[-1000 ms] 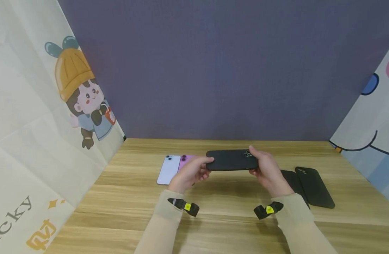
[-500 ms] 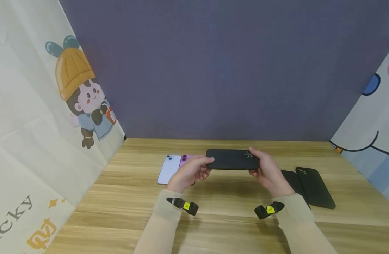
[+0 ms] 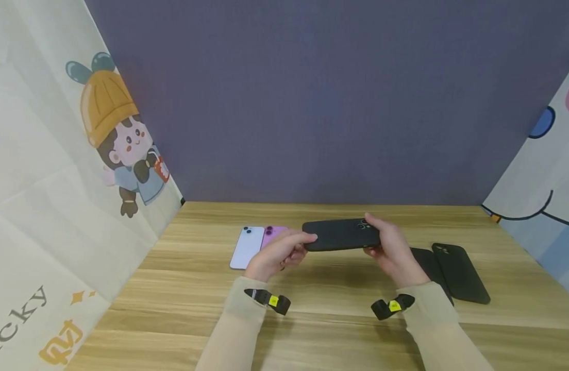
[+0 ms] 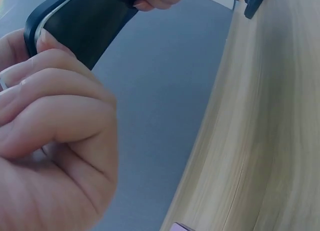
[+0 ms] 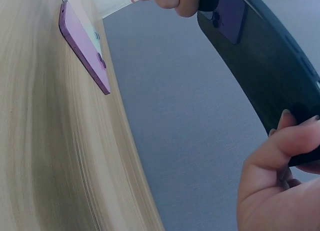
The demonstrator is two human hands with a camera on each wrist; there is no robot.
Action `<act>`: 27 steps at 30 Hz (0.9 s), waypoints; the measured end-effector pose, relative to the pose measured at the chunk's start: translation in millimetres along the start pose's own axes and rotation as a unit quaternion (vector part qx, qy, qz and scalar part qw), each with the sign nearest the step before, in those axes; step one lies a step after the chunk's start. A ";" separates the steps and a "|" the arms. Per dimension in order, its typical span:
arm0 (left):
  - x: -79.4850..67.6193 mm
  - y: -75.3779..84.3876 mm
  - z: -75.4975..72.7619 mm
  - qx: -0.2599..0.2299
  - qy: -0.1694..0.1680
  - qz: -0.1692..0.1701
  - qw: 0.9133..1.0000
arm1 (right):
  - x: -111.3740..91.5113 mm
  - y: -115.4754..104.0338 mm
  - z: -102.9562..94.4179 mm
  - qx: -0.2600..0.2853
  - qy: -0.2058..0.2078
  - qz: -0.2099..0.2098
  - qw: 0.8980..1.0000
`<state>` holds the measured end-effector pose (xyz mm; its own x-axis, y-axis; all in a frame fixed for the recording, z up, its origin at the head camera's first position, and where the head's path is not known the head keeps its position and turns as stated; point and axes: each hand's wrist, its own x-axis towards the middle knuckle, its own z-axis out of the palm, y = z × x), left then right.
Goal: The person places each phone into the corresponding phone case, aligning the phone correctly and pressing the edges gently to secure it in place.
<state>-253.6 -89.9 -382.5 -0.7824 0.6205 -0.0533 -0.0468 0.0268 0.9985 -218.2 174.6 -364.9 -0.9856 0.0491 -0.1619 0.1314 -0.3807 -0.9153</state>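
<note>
A phone in a black case (image 3: 337, 236) is held level above the table, camera side up, by both hands. My left hand (image 3: 276, 256) pinches its left end, thumb lying on the back of the case and fingers bent beneath. At the camera end, my right hand (image 3: 396, 252) grips the corner with the thumb beside the lenses. From below, the dark glossy screen (image 4: 90, 28) faces the table, and a pale strip of the phone's edge shows inside the case rim in the left wrist view. The screen mirrors a purple phone in the right wrist view.
A white phone (image 3: 247, 248) and a purple phone (image 3: 271, 236) lie side by side left of the hands, the purple one partly covered by my left hand. Two black phone cases (image 3: 461, 273) lie at the right, one partly behind the right wrist. A dark panel (image 3: 331, 103) stands behind the table.
My left thumb has slid slightly right and down on the case, and the phone tilts a little more toward the front. The right hand and the things on the table stay put.
</note>
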 end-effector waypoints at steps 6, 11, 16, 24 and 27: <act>0.5 1.0 1.6 -0.025 0.009 0.018 0.999 | 0.3 1.4 -0.2 0.003 -0.003 0.001 1.000; 0.3 1.5 1.7 -0.049 0.007 0.053 0.997 | 1.3 2.6 0.8 0.002 -0.015 -0.004 1.000; 0.8 1.2 2.2 -0.054 0.002 0.053 0.997 | 1.6 3.1 0.4 -0.004 -0.007 -0.005 1.000; 0.8 0.1 2.4 -0.054 0.006 0.049 0.997 | 2.5 2.2 -0.1 -0.004 -0.005 0.003 1.000; 0.4 -0.3 2.2 -0.040 0.001 0.052 0.998 | 2.3 1.4 -0.5 -0.004 -0.004 0.004 1.000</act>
<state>-252.5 -87.9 -382.8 -0.7870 0.6148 0.0508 -0.0149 -0.1013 0.9947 -220.2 174.7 -366.8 -0.9854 0.0386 -0.1657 0.1395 -0.3745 -0.9167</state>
